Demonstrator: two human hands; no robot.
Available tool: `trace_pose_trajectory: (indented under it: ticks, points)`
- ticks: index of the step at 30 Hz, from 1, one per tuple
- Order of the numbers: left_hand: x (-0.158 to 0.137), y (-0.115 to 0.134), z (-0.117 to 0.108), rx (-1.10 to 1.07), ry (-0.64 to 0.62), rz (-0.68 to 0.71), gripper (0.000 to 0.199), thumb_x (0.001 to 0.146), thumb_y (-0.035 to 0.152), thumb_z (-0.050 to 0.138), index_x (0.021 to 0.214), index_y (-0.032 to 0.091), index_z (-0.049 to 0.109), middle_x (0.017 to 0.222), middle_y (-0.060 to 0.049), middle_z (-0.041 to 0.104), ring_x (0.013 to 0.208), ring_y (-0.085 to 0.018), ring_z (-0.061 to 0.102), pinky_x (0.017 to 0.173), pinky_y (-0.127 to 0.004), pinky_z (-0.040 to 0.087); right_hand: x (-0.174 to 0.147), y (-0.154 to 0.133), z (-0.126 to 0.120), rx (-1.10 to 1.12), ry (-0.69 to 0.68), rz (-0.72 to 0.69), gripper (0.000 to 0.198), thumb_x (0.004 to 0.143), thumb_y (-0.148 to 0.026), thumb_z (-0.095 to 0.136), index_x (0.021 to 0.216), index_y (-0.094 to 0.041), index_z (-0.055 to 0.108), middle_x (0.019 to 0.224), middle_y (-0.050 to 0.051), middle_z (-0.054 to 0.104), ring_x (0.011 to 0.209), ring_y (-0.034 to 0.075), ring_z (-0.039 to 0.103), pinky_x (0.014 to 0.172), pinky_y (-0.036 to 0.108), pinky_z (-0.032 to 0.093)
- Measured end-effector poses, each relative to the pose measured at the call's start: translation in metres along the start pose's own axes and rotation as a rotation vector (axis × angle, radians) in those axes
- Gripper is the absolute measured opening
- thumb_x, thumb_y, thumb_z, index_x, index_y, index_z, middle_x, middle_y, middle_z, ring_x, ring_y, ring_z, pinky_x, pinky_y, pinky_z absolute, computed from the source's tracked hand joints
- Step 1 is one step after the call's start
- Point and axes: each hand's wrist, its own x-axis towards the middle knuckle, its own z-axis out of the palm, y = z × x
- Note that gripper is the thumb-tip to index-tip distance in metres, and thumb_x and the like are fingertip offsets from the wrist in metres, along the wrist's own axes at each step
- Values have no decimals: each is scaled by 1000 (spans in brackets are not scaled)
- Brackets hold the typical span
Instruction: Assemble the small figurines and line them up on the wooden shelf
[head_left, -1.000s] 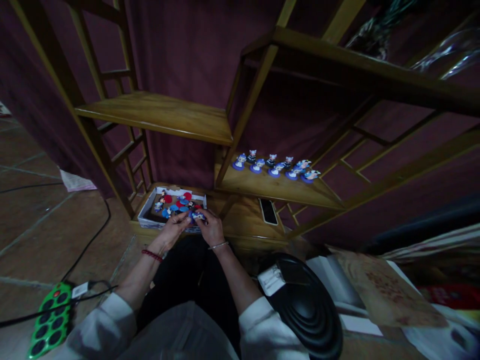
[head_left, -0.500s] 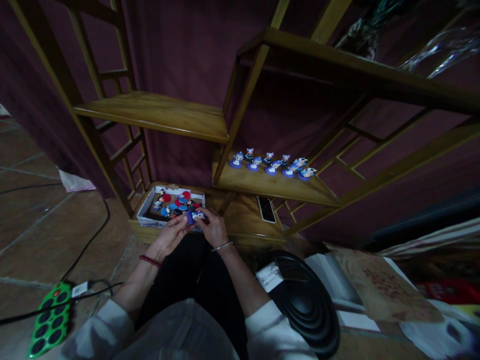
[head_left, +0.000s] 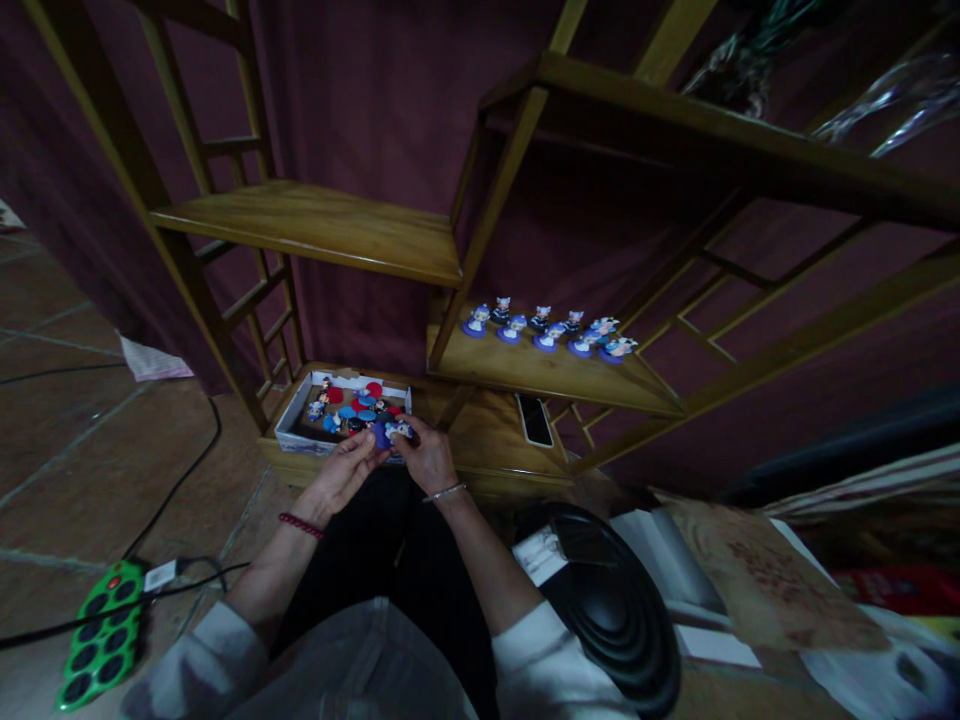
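Both my hands hold one small figurine (head_left: 397, 429) with a purple base, just in front of the box. My left hand (head_left: 349, 472) grips the base side, its fingers closed. My right hand (head_left: 429, 456) pinches the figure's other end, covering part of it. Behind them a low open box (head_left: 304, 440) sits on the bottom shelf, holding several more figurines and red and blue round bases (head_left: 366, 416). On the higher shelf to the right stand several figurines (head_left: 550, 336) in two rough rows, the front ones on purple bases.
A phone (head_left: 535, 419) lies on the bottom shelf (head_left: 487, 435). Wooden uprights (head_left: 496, 190) and a left shelf board (head_left: 315, 225) frame the space. On the floor are a green power strip (head_left: 103, 636) with cables and a black round ridged object (head_left: 615, 610).
The view has shifted very slightly. Both hands keep hold of the figurine in nearly the same place, and the figurines on the shelf stand as before.
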Motion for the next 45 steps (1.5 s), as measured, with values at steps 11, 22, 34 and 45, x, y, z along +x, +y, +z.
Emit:
trace_pose_trajectory:
  ticks: [11, 22, 34, 45]
  points:
    - [0, 2, 0, 12, 12, -13, 9, 70, 15, 65, 78, 12, 66, 89, -5, 68, 82, -14, 63, 82, -26, 49, 1, -2, -1, -13, -12, -40, 23, 75, -23, 58, 97, -26, 63, 94, 0, 66, 84, 15, 62, 77, 25, 47]
    - [-3, 2, 2, -13, -6, -12, 7, 69, 14, 66, 75, 9, 66, 80, -7, 68, 71, -12, 63, 69, -21, 51, 5, -6, -10, -64, -132, -237, 21, 79, -18, 53, 97, -23, 63, 97, 1, 64, 89, 13, 59, 82, 24, 44]
    - [-5, -3, 0, -31, -70, 13, 15, 65, 15, 70, 79, 10, 66, 85, -7, 67, 78, -13, 62, 76, -25, 49, 10, -7, -15, -274, -290, -357, 25, 87, -24, 44, 106, -23, 59, 105, 2, 60, 95, 12, 56, 85, 23, 43]
    - [-2, -7, -3, 7, 9, 57, 23, 61, 18, 73, 82, 12, 66, 84, -5, 67, 77, -14, 62, 74, -27, 50, 12, -13, -15, -375, -315, -230, 25, 83, -27, 47, 105, -25, 60, 99, 2, 62, 88, 13, 58, 78, 21, 42]
